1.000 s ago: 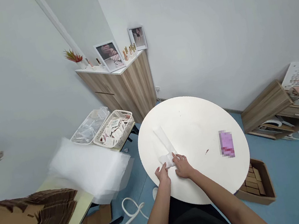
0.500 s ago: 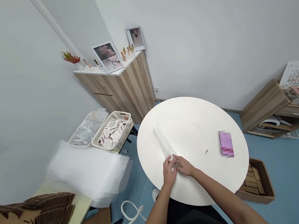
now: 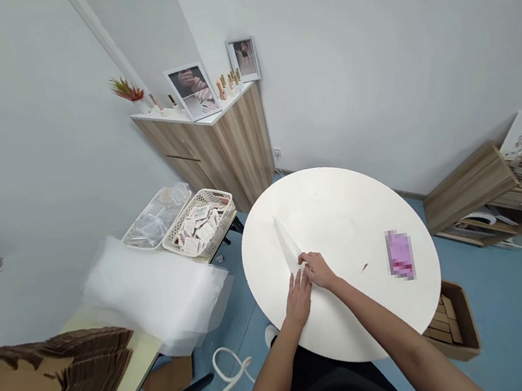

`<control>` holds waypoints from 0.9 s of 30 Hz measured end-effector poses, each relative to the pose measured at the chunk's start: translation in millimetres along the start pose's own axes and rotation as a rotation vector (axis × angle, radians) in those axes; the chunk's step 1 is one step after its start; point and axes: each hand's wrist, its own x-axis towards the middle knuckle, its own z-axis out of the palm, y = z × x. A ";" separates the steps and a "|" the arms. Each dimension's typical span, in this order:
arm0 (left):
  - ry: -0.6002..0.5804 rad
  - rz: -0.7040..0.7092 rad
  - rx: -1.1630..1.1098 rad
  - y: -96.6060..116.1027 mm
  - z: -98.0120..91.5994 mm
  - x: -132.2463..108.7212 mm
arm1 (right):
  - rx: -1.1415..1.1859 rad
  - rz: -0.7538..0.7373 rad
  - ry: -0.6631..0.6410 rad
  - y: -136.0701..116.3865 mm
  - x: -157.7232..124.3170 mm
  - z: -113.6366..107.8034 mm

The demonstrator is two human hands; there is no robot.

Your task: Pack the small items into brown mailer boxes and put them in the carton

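Note:
A long, narrow white strip of thin sheet [image 3: 287, 242] lies on the round white table [image 3: 342, 209], running away from me. My left hand [image 3: 298, 296] lies flat with fingers stretched out over the strip's near end. My right hand [image 3: 317, 268] sits just beside it, fingers curled in a pinch on the same near end of the strip. A small pink packet [image 3: 400, 255] rests on the table to the right, apart from both hands.
A side table at left carries a pile of white foam sheets [image 3: 158, 294], flat brown cardboard [image 3: 44, 388], a basket of small packets [image 3: 200, 225] and a clear tray [image 3: 155, 217]. A wooden cabinet [image 3: 218, 143] stands behind. An open carton [image 3: 452, 320] sits on the floor at right.
The strip has been folded narrower and now tapers to a point. My hands moved together and slightly forward along its near end; the left went from gripping to lying flat.

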 end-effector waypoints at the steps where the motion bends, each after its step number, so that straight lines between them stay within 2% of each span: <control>1: -0.004 0.005 0.010 -0.2 1.2 0.8 | -0.011 -0.063 -0.040 -3.1 3.6 0.9; 2: -0.012 0.009 0.019 -0.2 2.2 1.2 | -0.019 -0.103 -0.086 -4.0 6.5 2.3; 4: -0.031 0.010 0.034 -0.3 3.4 1.3 | -0.040 -0.090 -0.149 1.4 10.4 5.6; 10: -0.052 -0.019 -0.052 -9.2 -2.3 8.0 | 0.121 0.172 -0.132 36.5 11.9 14.3; 14: -0.066 -0.003 -0.268 -30.3 -14.6 15.8 | 0.189 0.226 -0.107 36.2 8.5 16.7; 18: -0.174 -0.010 -0.499 -57.8 -29.0 22.9 | 0.251 0.309 -0.084 30.1 2.8 16.0; 23: -0.223 -0.090 -0.741 -87.4 -41.2 46.9 | 0.318 0.286 0.038 27.0 -8.8 11.1; 25: -0.223 -0.136 -0.770 -97.4 -41.7 61.1 | 0.235 0.257 0.134 23.8 -14.8 10.2; 27: -0.236 -0.154 -0.738 -106.5 -40.0 75.7 | 0.109 0.169 0.214 20.2 -20.1 12.2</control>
